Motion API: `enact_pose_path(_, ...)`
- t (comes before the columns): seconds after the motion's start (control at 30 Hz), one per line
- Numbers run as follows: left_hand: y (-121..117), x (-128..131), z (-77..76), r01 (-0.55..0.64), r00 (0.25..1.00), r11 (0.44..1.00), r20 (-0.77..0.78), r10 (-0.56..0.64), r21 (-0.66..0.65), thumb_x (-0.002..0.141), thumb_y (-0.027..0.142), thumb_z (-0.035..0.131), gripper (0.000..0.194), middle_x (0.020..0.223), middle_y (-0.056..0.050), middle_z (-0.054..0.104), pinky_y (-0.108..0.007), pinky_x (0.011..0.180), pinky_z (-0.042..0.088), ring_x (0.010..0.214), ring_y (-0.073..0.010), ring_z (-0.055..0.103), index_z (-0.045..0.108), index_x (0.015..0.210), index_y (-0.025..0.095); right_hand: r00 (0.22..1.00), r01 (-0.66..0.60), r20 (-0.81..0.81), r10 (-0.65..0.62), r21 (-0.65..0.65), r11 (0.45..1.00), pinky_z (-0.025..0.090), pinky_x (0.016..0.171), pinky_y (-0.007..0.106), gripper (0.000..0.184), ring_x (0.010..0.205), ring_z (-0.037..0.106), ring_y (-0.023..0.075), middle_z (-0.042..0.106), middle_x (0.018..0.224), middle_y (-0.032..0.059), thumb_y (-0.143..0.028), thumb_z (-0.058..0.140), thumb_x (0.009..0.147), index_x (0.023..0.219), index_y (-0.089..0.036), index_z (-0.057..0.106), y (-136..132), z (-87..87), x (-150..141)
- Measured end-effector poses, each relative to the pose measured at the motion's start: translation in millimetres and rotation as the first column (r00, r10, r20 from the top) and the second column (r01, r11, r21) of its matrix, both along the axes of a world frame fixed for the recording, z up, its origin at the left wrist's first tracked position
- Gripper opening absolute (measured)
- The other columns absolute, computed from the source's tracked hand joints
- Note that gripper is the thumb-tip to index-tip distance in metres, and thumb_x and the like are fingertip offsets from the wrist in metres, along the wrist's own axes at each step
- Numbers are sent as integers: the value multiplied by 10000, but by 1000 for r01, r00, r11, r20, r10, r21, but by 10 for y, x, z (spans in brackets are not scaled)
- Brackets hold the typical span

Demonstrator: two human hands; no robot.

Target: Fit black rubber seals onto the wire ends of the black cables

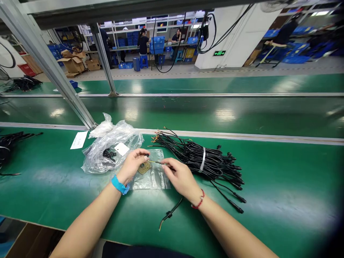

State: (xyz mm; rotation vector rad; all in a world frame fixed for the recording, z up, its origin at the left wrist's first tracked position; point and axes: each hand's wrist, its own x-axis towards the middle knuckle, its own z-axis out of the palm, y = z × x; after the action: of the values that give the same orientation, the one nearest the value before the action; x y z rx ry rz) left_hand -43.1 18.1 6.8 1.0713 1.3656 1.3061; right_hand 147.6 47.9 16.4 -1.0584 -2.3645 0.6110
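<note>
My right hand (178,175) pinches a thin black cable (159,163) near its stripped end, where a yellowish wire shows. The fingers of my left hand (131,165) close on a small black part (147,155), just by the wire's tip; its exact shape is mostly covered. Under both hands lies a flat clear plastic bag (153,181), with a yellowish-brown square piece (144,167) on it. Below my right hand, a black cable end with a small black fitting (169,214) around it rests on the green tabletop.
Right of my hands lies a tied bundle of black cables (199,156) with connectors. To the left sits an open clear bag (99,157) with small black parts, beside a white paper (79,140). More cables (10,147) lie far left. A metal post (64,82) rises behind.
</note>
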Motion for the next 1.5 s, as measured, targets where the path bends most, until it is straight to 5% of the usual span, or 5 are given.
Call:
enact_pose_path(0.1, -94, 106, -70, 49, 991, 998, 122, -45, -32, 725, 269, 633, 240, 886, -65, 666, -254, 668, 476, 693, -123, 600, 636, 924, 136, 951, 89, -284, -120, -119, 989, 459, 601, 226, 154, 655, 592, 133, 647, 768, 28, -260, 467, 880, 870, -188, 603, -85, 5, 169)
enact_pose_path(0.27, -202, 191, -133, 127, 949, 990, 297, -102, -64, 710, 248, 701, 213, 895, -57, 666, -247, 699, 471, 702, -111, 588, 665, 889, 139, 950, 108, -284, -130, -93, 990, 396, 522, 218, 164, 539, 511, 109, 616, 675, 8, -252, 465, 870, 830, -186, 609, -179, -73, 246)
enact_pose_path(0.97, -277, 226, -27, 239, 971, 966, 11, -239, -96, 726, 329, 680, 246, 818, -55, 648, -265, 685, 480, 705, -148, 598, 680, 900, 155, 986, -29, -162, 35, 43, 999, 370, 548, 219, 178, 559, 531, 110, 628, 676, 7, -215, 439, 868, 851, -189, 614, -200, -124, 191)
enact_pose_path(1.27, -353, 429, -240, 226, 934, 936, 331, -131, -268, 799, 522, 566, 366, 410, 85, 423, -161, 367, 166, 323, -22, 252, 519, 767, 161, 981, -54, -180, 77, 132, 990, 386, 570, 232, 204, 601, 535, 124, 609, 685, 11, -232, 402, 878, 868, -193, 602, -241, -185, 180)
enact_pose_path(1.5, -395, 534, -179, 90, 914, 960, 404, 26, -266, 597, 479, 770, 432, 573, 37, 536, -191, 454, 335, 454, -75, 446, 550, 822, 184, 989, 18, -147, 5, 157, 987, 379, 580, 231, 218, 620, 554, 127, 623, 703, 12, -247, 379, 902, 875, -199, 589, -229, -227, 160)
